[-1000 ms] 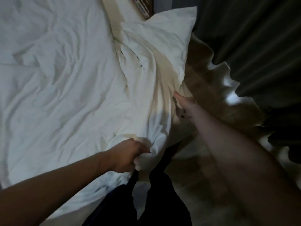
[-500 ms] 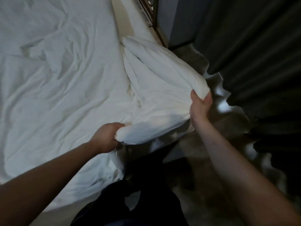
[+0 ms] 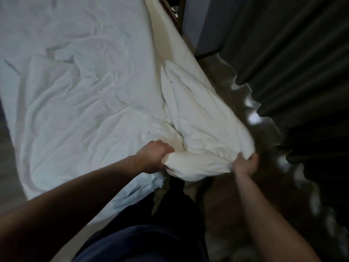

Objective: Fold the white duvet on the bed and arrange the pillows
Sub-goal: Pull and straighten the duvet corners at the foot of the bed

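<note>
A white duvet (image 3: 81,110) lies crumpled across the bed, filling the left and middle of the head view. Its near right edge (image 3: 200,129) is bunched and lifted off the bed's side. My left hand (image 3: 153,157) is closed on that bunched edge at its left end. My right hand (image 3: 245,164) grips the same edge at its right end, thumb on top. The fabric hangs stretched between both hands. No pillow can be told apart from the bedding.
Dark curtains (image 3: 283,53) hang on the right, their hem lying in waves on the wooden floor (image 3: 226,195). A narrow strip of floor separates bed and curtains. A wooden frame (image 3: 177,10) stands at the bed's far end. My dark clothing (image 3: 151,233) is below.
Both hands have pulled the bunched duvet edge toward me and down the bed. My right hand moved from the far fabric to gripping the corner. The pillow-like lump near the headboard has flattened out.
</note>
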Demonstrator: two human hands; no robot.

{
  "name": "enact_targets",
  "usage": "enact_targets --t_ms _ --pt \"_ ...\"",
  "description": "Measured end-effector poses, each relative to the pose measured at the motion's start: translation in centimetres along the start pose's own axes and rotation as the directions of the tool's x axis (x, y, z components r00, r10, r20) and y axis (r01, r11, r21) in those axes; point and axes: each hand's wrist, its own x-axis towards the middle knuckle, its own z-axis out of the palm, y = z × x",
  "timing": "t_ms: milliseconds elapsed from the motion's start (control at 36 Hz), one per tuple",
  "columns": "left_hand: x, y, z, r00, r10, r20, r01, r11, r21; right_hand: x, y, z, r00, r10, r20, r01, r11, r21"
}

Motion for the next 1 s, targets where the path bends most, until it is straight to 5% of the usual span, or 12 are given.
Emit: enact_targets --t_ms 83,194,278,389,500,611,778,917,1000 --pt "-1.8 -1.0 2.9 0.981 -0.096 0.171 0.096 0.995 0.012 -2.3 3.4 0.6 0.95 0.225 0.215 -0.146 0.932 -0.331" --pt "-6.4 -3.4 5.6 0.923 -0.372 0.102 0.385 0.875 -0.293 -6.5 4.9 2.7 0.86 0.19 0.473 0.048 0.894 -0.446" --pt "-11.3 -6.4 7.6 0.777 -0.618 0.118 0.606 0.685 -0.404 -9.3 6.0 5.1 0.776 0.189 0.602 0.123 0.891 -0.437" --pt "-19.8 -10.7 10.0 0.536 -0.813 0.226 0.829 0.457 -0.322 -13.4 6.8 7.5 0.663 0.153 0.732 0.315 0.831 -0.459" --pt "-28.0 -14.7 12.5 0.315 -0.902 0.296 0.924 0.22 -0.313 -18.2 6.9 10.1 0.527 0.126 0.841 0.436 0.809 -0.394" --pt "-32.6 -17.4 13.9 0.184 -0.924 0.337 0.935 0.058 -0.35 -23.1 7.1 13.1 0.457 0.114 0.882 0.53 0.762 -0.373" --pt "-34.1 -22.1 16.1 0.117 -0.92 0.375 0.903 -0.059 -0.426 -29.5 10.0 18.0 0.44 0.256 0.861 0.5 0.726 -0.472" --pt "-34.8 -29.1 21.2 0.143 -0.891 0.432 0.862 -0.103 -0.496 -35.2 15.9 22.8 0.528 0.449 0.721 0.232 0.74 -0.631" --pt "-35.2 -32.5 24.6 0.098 -0.875 0.474 0.834 -0.188 -0.519 -38.3 21.0 24.8 0.536 0.573 0.62 0.015 0.728 -0.686"
